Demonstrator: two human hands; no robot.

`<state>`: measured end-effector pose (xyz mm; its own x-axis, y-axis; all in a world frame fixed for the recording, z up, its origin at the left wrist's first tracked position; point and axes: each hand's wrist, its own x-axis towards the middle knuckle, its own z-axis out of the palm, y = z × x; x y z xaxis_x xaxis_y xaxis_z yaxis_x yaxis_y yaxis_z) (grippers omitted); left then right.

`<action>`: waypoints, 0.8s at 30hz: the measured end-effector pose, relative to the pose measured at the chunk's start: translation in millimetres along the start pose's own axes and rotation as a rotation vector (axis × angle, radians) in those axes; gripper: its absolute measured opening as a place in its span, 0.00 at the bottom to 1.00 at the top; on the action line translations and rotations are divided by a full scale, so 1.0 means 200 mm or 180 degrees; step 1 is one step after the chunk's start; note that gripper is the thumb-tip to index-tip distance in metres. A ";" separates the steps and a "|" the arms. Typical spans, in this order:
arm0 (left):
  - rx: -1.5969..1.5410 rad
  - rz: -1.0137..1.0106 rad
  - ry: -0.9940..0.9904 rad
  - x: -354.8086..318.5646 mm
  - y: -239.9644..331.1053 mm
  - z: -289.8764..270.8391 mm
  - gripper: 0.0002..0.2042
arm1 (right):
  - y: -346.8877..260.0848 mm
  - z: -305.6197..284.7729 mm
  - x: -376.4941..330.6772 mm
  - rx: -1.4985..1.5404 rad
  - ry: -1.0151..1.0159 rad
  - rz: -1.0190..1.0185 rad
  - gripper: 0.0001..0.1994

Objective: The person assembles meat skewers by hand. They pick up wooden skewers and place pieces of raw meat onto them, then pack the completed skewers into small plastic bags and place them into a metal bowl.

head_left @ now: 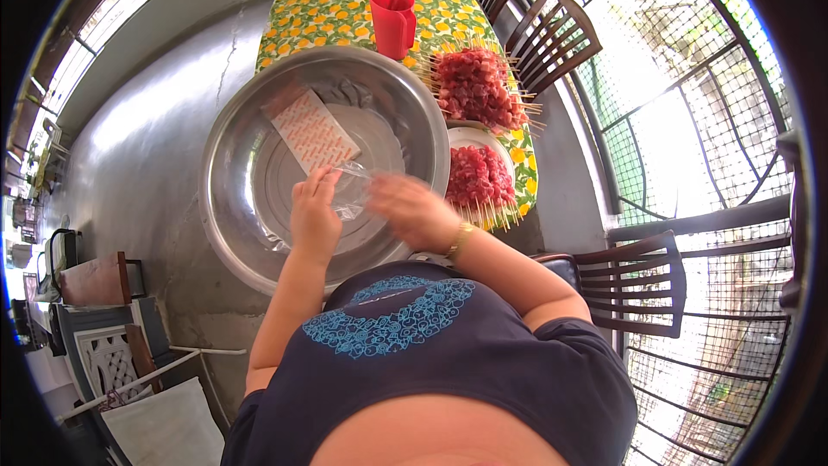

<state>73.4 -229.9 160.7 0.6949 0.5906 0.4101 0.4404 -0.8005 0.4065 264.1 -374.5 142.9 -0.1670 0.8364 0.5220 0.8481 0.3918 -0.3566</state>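
Note:
Over a large steel basin (226, 164), my left hand (316, 217) pinches the edge of a clear plastic bag (349, 203) between thumb and fingers. My right hand (409, 207) is at the other side of the bag, smeared by motion, so its grip does not show. A gold band circles that wrist. Inside the basin, against the far wall, lies a flat packet (315, 131) with orange print on white, in clear wrapping. The bag hangs crumpled just nearer to me than the packet.
Right of the basin, raw meat skewers (479, 86) are piled high; more skewers (479, 177) lie on a white plate (470, 135). A red pitcher (392, 22) stands beyond the basin on the lemon-patterned tablecloth (336, 0). Dark wooden chairs (556, 39) line the right side.

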 end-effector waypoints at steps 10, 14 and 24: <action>-0.0291 0.0012 -0.0143 0.00 0.06 0.11 0.25 | 0.21 -0.21 -0.75 -0.0311 -0.0599 0.4532 0.14; -0.0244 0.0053 -0.0108 0.05 0.06 0.12 0.25 | 0.25 -0.11 -0.82 -0.0142 0.0091 0.4467 0.12; -0.0043 0.0443 -0.0006 0.11 0.00 0.18 0.21 | 0.14 -0.36 -0.67 0.2286 0.1242 0.4744 0.09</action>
<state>109.7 -220.2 140.8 0.7499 0.4737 0.4619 0.3320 -0.8733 0.3566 346.3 -502.4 118.2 0.7223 0.5176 -0.4587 -0.2567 -0.4153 -0.8728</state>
